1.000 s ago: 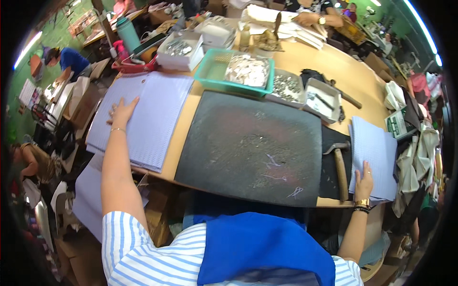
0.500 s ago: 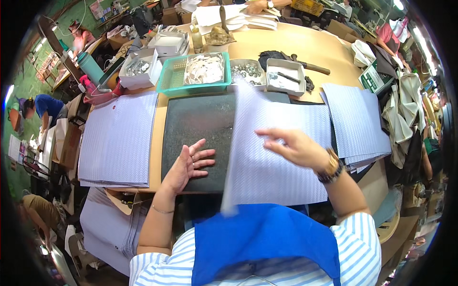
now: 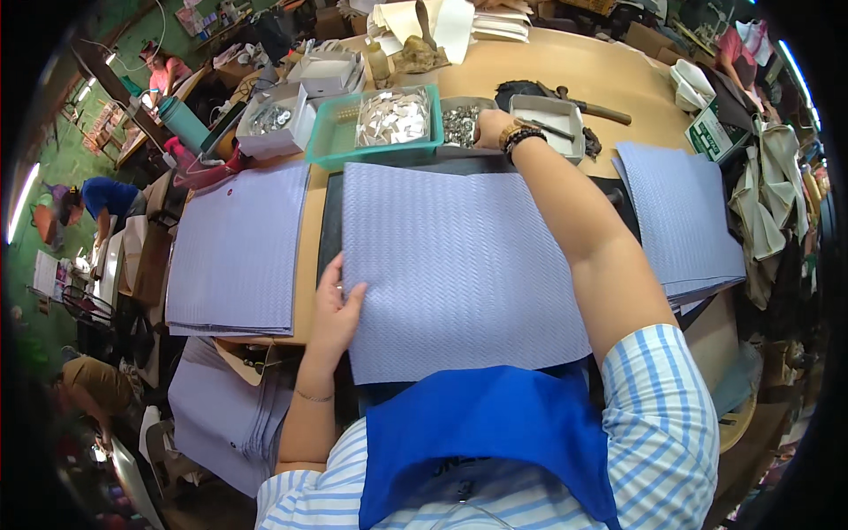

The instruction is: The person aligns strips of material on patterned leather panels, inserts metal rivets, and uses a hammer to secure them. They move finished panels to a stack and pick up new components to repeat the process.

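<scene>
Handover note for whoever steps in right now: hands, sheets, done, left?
Left hand: flat on the left edge of the lilac textured sheet, steadying it, no closed grip.
Right hand: reaching into the small tray of metal pieces; fingers hidden.
Sheet lies on the dark mat, centred at the table edge.
More sheets: left stack, right stack.
Done: one sheet laid out.
Left, likely: fitting the metal pieces to it; none visible on the sheet yet.
</scene>
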Available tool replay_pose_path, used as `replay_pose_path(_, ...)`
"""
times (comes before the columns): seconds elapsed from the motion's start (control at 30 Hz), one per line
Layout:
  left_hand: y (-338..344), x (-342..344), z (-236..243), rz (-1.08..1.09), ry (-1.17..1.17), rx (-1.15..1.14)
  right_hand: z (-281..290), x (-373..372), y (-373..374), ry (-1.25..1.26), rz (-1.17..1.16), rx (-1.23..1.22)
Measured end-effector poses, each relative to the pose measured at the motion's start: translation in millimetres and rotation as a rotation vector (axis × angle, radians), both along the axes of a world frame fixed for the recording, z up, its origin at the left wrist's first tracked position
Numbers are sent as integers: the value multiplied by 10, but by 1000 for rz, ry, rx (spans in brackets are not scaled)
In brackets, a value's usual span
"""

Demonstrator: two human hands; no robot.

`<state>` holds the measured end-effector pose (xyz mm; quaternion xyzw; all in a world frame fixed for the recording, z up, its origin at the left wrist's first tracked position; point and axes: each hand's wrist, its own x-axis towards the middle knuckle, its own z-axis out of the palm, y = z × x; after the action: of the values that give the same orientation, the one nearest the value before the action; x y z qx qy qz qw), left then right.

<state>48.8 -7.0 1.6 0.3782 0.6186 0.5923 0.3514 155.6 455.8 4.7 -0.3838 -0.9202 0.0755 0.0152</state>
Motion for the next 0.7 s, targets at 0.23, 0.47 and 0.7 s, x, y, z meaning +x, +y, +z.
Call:
replay_pose_path(0.23, -264, -194, 190, 267, 496, -183, 86, 154, -436, 306, -40, 26)
replay_pose_path(0.47, 886, -93, 429, -39, 582, -33, 87, 387, -501, 617, 28, -34)
replay_pose_path(0.7, 1737, 19, 50, -136, -104, 133, 75, 540, -1483, 1034, 207, -935)
